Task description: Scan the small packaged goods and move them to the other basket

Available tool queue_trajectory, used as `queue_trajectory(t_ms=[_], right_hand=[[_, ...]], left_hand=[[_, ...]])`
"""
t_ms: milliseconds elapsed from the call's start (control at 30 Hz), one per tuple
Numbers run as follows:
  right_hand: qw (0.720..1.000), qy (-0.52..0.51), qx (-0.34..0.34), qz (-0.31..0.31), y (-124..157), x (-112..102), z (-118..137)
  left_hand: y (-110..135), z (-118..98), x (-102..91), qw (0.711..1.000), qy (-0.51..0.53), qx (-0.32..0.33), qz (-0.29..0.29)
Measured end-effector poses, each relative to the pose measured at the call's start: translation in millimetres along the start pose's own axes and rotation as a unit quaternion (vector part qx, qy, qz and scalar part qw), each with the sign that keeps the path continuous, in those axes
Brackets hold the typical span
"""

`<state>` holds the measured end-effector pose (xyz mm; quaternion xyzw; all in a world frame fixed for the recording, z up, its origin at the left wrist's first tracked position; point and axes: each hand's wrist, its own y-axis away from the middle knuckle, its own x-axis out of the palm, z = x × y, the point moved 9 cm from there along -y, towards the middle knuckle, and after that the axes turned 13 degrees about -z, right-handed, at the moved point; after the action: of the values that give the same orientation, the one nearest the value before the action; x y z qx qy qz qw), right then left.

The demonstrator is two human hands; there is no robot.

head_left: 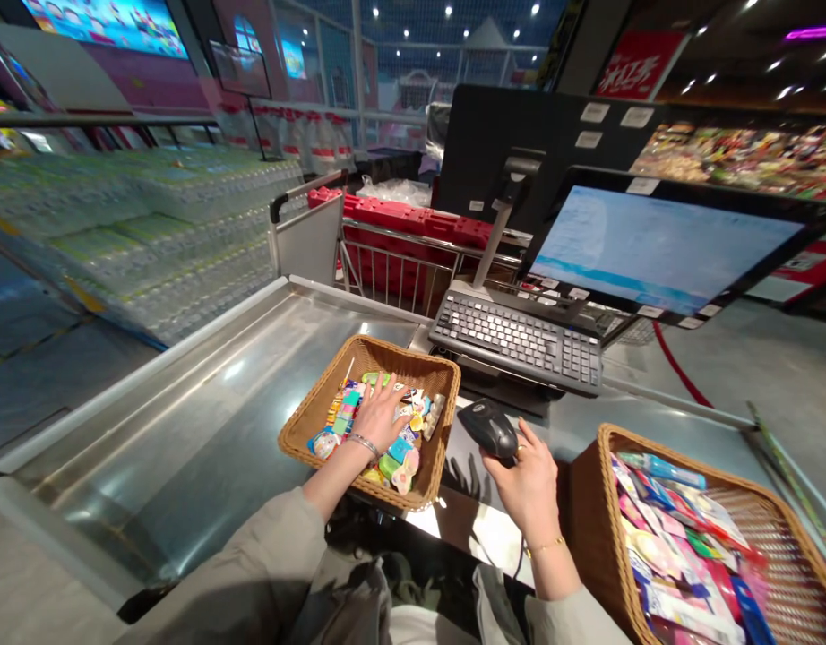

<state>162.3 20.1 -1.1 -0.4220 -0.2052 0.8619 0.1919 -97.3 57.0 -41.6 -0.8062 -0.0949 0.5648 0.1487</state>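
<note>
My left hand point(381, 414) reaches into a wicker basket point(311, 414) full of small colourful packets and rests on them, fingers curled down among the items; whether it grips one is hidden. A bracelet sits on that wrist. My right hand point(529, 479) holds a black handheld barcode scanner point(490, 427) over the counter, fingers wrapped round its handle. A second wicker basket point(591, 528) with several bright packets stands at the right of that hand.
A steel checkout counter point(198, 421) runs away to the left. A keyboard point(520, 336) and a tilted touchscreen monitor point(661, 246) stand behind the baskets. A red shopping cart point(400, 242) waits beyond the counter. Stacked bottled water fills the left.
</note>
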Motion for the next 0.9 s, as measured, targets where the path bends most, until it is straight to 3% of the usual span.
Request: queue_trajectory(t_ms=[267,667,900], right_hand=[[1.000,-0.009,0.000,0.011,1.5,7.2,-1.9],[0.999,-0.014,0.003,0.032,3.2,15.2,-7.0],[0.999,-0.027,0.007,0.024,3.0,14.8,-7.2]], left_hand=[[13.2,16.6,20.7,0.997,-0.018,0.011,0.069],[36.9,31.5,48.2,0.965,-0.044,0.014,0.258],[44.7,32.2,68.1,0.947,-0.066,0.059,0.308]])
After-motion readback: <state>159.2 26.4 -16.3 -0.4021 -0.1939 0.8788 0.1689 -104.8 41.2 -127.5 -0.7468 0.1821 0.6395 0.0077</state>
